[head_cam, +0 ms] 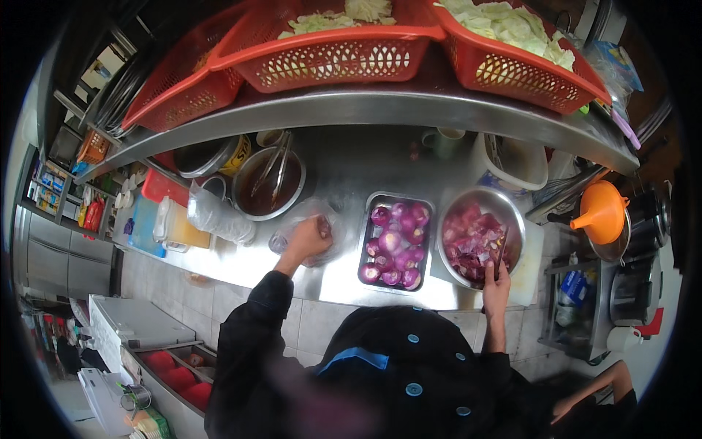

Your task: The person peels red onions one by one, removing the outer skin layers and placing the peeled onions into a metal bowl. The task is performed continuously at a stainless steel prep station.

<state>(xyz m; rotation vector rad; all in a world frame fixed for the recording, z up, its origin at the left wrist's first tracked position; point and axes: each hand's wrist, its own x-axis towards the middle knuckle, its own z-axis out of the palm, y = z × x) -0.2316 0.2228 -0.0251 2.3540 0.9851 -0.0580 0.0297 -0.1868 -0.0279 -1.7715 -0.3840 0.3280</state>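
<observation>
My left hand point(310, 240) is at a clear plastic bag point(282, 233) on the steel counter, its fingers curled over something dark in the bag that I cannot make out. My right hand point(496, 285) grips a knife point(501, 249) over the near right side of a steel bowl point(445, 263). Red onion skins and pieces point(474, 241) fill that bowl. Between my hands lies a rectangular metal tray point(363, 241) with several peeled red onions point(390, 240). A whitish cutting board point(532, 258) shows partly under the bowl's right side.
Red plastic baskets point(340, 60), some holding cut cabbage point(499, 27), stand on the steel shelf point(362, 107) above. Behind the bag is a bowl of dark sauce with tongs point(274, 178). An orange funnel point(602, 213) is at the right. Another person's arm point(595, 389) shows at lower right.
</observation>
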